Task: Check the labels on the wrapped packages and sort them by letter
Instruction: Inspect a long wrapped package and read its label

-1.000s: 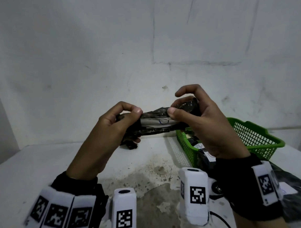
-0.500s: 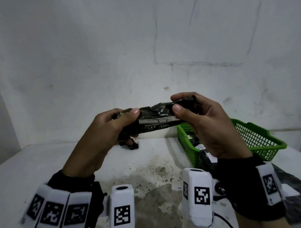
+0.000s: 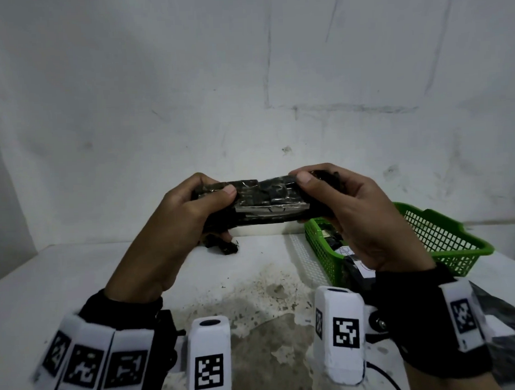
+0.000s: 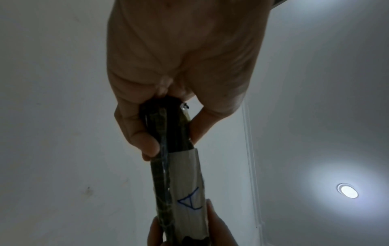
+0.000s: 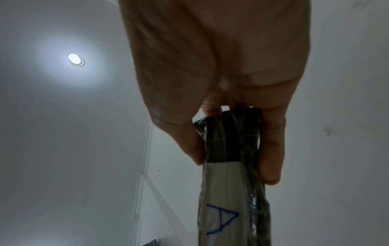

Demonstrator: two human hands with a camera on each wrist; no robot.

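Head view: a dark wrapped package (image 3: 268, 201) is held level above the white tabletop (image 3: 78, 288), just left of and above the green basket (image 3: 444, 240); the left hand (image 3: 181, 223) grips one end with thumb on the upper face and fingers curled beneath, and the right hand (image 3: 359, 217) grips the other end likewise. More wrapped packages (image 3: 334, 241) lie inside the basket, one with a white label, and a small dark scrap (image 3: 223, 245) rests on the tabletop left of the basket. Left wrist view: the left hand (image 4: 181, 66) pinches the package (image 4: 168, 149) between thumb and fingers; its pale label (image 4: 187, 191) bears a blue letter A. Right wrist view: the right hand (image 5: 221, 66) pinches the package (image 5: 229, 141) the same way, the label (image 5: 223, 208) with its blue A facing the camera.
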